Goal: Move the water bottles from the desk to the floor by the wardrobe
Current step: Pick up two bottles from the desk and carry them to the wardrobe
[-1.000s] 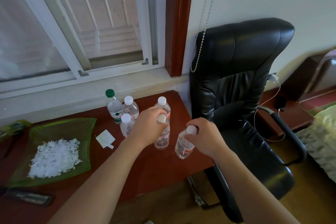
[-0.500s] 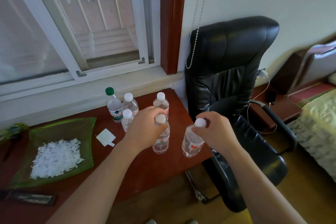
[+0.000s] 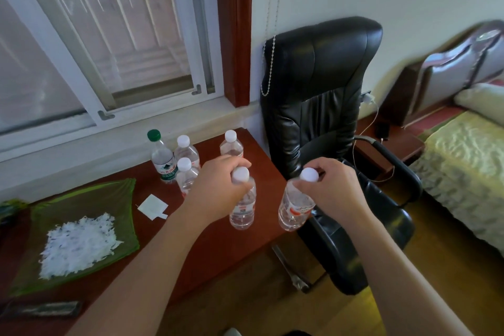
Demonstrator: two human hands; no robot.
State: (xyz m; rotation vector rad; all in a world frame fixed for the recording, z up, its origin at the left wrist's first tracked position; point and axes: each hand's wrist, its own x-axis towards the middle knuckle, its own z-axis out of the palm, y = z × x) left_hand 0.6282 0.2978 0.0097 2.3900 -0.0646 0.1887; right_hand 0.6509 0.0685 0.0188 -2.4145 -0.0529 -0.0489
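My left hand (image 3: 218, 185) grips the neck of a clear white-capped water bottle (image 3: 242, 207) held over the red-brown desk (image 3: 218, 248). My right hand (image 3: 331, 188) pinches the neck of a second white-capped bottle (image 3: 294, 207), which hangs tilted at the desk's right edge. Several more bottles stand at the back of the desk: one with a green cap (image 3: 162, 158) and three with white caps (image 3: 186, 150) (image 3: 231, 144) (image 3: 186, 176). The wardrobe is out of view.
A black office chair (image 3: 321, 106) stands right of the desk, against the wall. A green tray (image 3: 114, 199) with white shreds lies on the desk's left, a white paper scrap (image 3: 151, 206) beside it. A bed (image 3: 463, 166) is far right. Wooden floor (image 3: 245, 294) shows below.
Both hands have lifted their bottles and carried them slightly right, towards the desk's edge. The view has turned right, showing more of the bed.
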